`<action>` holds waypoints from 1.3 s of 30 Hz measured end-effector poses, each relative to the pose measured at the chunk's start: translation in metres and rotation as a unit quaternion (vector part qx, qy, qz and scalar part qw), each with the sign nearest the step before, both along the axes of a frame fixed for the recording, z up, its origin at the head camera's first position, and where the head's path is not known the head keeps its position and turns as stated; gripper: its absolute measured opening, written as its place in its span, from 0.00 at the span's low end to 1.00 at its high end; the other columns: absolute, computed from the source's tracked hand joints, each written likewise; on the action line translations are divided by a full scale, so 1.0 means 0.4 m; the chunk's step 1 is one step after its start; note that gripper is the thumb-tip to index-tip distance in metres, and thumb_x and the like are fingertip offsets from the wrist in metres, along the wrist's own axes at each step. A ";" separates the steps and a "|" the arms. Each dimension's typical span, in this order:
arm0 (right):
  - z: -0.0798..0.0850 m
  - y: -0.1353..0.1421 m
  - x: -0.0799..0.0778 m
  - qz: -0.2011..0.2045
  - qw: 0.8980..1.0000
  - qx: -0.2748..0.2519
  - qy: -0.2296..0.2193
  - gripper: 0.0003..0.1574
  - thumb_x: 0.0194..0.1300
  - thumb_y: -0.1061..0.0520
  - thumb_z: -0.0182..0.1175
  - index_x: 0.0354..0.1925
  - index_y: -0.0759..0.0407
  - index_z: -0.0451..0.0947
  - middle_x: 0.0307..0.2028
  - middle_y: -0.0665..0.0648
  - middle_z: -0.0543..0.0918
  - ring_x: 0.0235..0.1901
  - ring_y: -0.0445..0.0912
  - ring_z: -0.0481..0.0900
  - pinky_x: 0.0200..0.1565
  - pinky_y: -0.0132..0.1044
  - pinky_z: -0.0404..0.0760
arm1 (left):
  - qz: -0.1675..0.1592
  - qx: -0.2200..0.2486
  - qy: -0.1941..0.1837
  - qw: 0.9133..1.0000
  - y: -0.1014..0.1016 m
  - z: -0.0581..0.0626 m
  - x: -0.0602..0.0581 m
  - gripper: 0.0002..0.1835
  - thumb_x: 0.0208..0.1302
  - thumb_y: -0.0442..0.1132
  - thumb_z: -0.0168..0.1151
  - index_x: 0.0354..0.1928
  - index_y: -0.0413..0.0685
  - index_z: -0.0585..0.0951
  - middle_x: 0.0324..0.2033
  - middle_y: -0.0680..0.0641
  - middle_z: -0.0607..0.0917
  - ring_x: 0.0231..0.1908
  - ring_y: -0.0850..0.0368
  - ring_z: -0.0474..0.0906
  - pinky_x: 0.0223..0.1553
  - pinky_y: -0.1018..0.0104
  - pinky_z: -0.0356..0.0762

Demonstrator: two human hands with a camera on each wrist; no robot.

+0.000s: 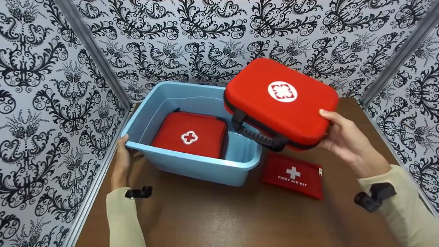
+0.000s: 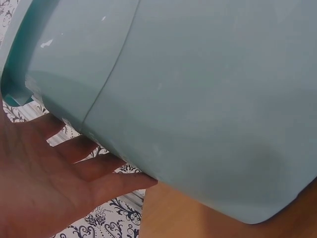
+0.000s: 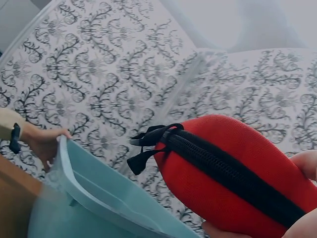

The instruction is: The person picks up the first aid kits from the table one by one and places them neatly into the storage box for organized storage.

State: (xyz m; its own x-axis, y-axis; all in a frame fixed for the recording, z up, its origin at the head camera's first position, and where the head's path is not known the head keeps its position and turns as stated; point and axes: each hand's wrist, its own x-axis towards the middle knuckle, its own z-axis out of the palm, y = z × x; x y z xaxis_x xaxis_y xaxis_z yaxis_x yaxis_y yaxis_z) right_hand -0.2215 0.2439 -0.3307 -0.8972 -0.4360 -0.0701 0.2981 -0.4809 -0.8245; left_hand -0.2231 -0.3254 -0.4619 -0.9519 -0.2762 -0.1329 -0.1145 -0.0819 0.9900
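One end of the red, box-shaped case (image 1: 281, 99) is pinched in our right hand (image 1: 350, 142); its weight, hanging leftward, could tip it against the blue plastic tub (image 1: 192, 167) our spread left hand (image 1: 121, 159) touches.

A smooth, pale blue-green plastic bin (image 2: 193, 99) is filling most of the left wrist view, its rim curving down the left edge. A bare left hand (image 2: 47, 183) is touching the bin's outer wall with spread fingers. Behind, black-and-white scroll-patterned walling (image 2: 101, 218) and a brown wood-toned tabletop (image 2: 168, 213) are showing.
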 end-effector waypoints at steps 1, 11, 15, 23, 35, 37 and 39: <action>0.001 -0.008 -0.002 0.000 1.000 0.003 -0.002 0.28 0.72 0.55 0.40 0.67 0.48 0.49 0.54 0.56 0.73 0.51 0.51 0.77 0.48 0.53 0.76 | 0.000 -0.001 0.000 1.000 0.000 0.000 0.000 0.29 0.68 0.60 0.28 0.63 0.50 0.52 0.56 0.38 0.62 0.43 0.60 0.71 0.45 0.60 0.71; 0.020 -0.079 -0.034 -0.011 0.997 0.065 -0.030 0.30 0.69 0.53 0.47 0.66 0.50 0.51 0.52 0.56 0.74 0.48 0.50 0.78 0.48 0.52 0.76 | 0.001 -0.005 0.000 1.000 -0.003 0.003 0.004 0.27 0.68 0.60 0.29 0.60 0.51 0.54 0.56 0.37 0.64 0.43 0.58 0.72 0.47 0.57 0.70; 0.023 -0.101 -0.051 -0.011 0.995 0.090 -0.029 0.32 0.68 0.52 0.50 0.66 0.51 0.52 0.53 0.56 0.72 0.49 0.51 0.77 0.48 0.51 0.76 | -0.013 -0.007 -0.005 1.000 -0.003 0.006 0.004 0.29 0.68 0.61 0.28 0.63 0.51 0.52 0.60 0.38 0.60 0.49 0.55 0.68 0.48 0.58 0.70; 0.026 -0.170 -0.081 0.026 0.991 0.132 -0.013 0.34 0.66 0.50 0.51 0.66 0.53 0.53 0.55 0.57 0.73 0.49 0.52 0.78 0.47 0.49 0.77 | 0.000 0.000 -0.005 1.000 -0.007 0.004 0.007 0.30 0.67 0.61 0.28 0.63 0.52 0.53 0.59 0.40 0.62 0.45 0.58 0.70 0.47 0.59 0.70; 0.018 -0.295 -0.104 0.011 0.982 0.185 -0.044 0.35 0.59 0.49 0.59 0.62 0.55 0.62 0.53 0.58 0.74 0.46 0.51 0.79 0.48 0.51 0.76 | 0.018 0.004 0.002 1.000 -0.002 0.004 0.007 0.26 0.68 0.60 0.29 0.59 0.53 0.57 0.55 0.41 0.65 0.42 0.59 0.72 0.44 0.59 0.72; 0.015 -0.309 -0.108 0.008 0.981 0.187 -0.050 0.33 0.58 0.50 0.60 0.60 0.56 0.63 0.49 0.57 0.77 0.39 0.48 0.80 0.48 0.52 0.76 | 0.017 0.005 0.000 1.000 -0.001 0.002 0.003 0.27 0.68 0.61 0.29 0.60 0.52 0.56 0.55 0.41 0.64 0.42 0.59 0.71 0.45 0.59 0.71; 0.011 -0.320 -0.112 0.007 0.980 0.192 -0.053 0.33 0.57 0.50 0.61 0.58 0.57 0.65 0.44 0.56 0.79 0.29 0.43 0.77 0.47 0.52 0.77 | 0.017 0.006 -0.002 1.000 0.001 0.001 0.000 0.28 0.68 0.61 0.29 0.61 0.51 0.56 0.56 0.41 0.64 0.43 0.59 0.71 0.45 0.58 0.70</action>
